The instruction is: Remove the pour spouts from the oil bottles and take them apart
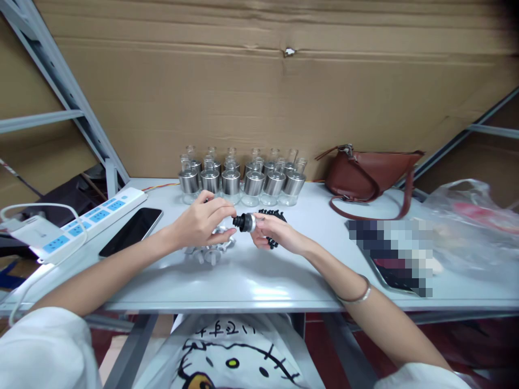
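Observation:
My right hand (275,231) is closed around a bottle pourer top with a silver collar and a black body (246,222), held sideways above the table. Its black ribbed stopper end (236,221) points left. At that end, the thumb and index finger of my left hand (205,220) close in from below and above, seemingly pinching it. Beneath my left hand lies a pile of clear and silvery small parts (208,255), partly covered. Small black ribbed stoppers (272,214) lie behind and under my right hand, which hides some of them.
Two rows of glass bottles with metal sleeves (254,183) stand against the cardboard wall (227,81). Left are a phone (132,232) and a power strip (99,216). Right are a brown bag (368,175), a blurred-out flat object (393,256) and a plastic bag (474,227).

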The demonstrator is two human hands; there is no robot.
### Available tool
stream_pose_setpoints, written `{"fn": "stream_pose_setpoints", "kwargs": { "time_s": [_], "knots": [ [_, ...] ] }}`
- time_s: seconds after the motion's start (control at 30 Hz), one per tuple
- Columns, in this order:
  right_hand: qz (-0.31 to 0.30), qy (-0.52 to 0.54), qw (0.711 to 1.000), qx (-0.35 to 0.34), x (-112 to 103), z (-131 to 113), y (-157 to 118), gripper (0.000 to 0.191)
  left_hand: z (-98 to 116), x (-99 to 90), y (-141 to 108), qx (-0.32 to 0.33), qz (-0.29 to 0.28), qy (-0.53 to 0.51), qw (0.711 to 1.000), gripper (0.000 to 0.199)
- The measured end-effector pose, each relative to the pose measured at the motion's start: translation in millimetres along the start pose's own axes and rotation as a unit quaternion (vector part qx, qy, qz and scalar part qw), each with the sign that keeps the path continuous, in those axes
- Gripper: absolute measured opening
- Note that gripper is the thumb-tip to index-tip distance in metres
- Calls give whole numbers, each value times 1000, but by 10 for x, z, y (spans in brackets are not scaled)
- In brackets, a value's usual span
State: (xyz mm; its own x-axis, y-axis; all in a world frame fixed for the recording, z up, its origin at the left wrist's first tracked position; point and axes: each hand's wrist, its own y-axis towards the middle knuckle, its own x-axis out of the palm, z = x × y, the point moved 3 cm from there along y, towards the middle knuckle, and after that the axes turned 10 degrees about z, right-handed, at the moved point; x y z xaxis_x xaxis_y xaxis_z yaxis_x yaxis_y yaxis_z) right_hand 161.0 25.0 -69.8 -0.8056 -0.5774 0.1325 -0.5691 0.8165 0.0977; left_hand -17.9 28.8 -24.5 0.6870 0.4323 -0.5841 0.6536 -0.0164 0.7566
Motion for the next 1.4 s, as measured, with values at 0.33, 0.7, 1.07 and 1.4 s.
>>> {"fn": "stream_pose_setpoints", "kwargs": {
  "time_s": [0.33, 0.7, 1.07, 1.4],
  "knots": [
    [-5, -158, 986, -42, 11, -28, -38, 36, -58, 90, -27, -23, -72, -9, 997, 28],
    [-13, -169, 985, -43, 90, -35, -50, 39, 28, 107, -71, -95, -91, -154, 979, 26],
    [-68, -24, 996, 56, 168, 106, -40, 38, 118, 97, -72, -104, -91, -229, 964, 21],
    [-3, -247, 967, -53, 83, -14, -51, 32, 33, 101, -75, -238, -106, -258, 930, 18]
  ]
}}
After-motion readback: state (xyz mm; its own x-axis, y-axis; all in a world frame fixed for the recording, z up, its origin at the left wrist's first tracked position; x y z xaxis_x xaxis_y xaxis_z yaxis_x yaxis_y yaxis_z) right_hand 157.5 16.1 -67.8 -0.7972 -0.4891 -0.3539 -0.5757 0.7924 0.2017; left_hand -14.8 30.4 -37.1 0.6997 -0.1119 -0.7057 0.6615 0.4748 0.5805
